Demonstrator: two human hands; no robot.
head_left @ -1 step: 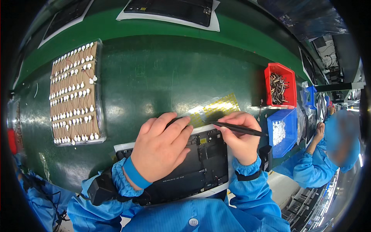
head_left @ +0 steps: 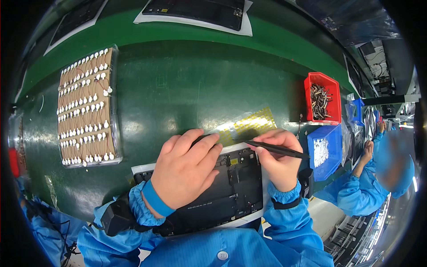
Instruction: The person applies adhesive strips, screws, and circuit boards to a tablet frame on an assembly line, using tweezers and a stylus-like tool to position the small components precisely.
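My right hand (head_left: pixel 281 159) holds black tweezers (head_left: pixel 278 149) in a pinch, their tips pointing left over the lower part of a clear sheet of small yellow stickers (head_left: pixel 255 122). My left hand (head_left: pixel 184 171) rests over the upper left of a black device housing (head_left: pixel 244 182), fingers bent and close together. Something dark shows between its fingers, too covered to name. The housing lies in front of me on a white sheet, its open inside facing up, with a small yellow label near its top edge.
On the left stands a clear tray (head_left: pixel 116 133) of white round parts with thin wires. A red bin (head_left: pixel 338 100) of small metal pieces and a blue bin (head_left: pixel 336 155) of white bits are on the right. More housings lie at the back. A co-worker (head_left: pixel 362 193) sits far right.
My right hand and the tweezers have shifted very slightly to the right. My left hand and the housing look the same.
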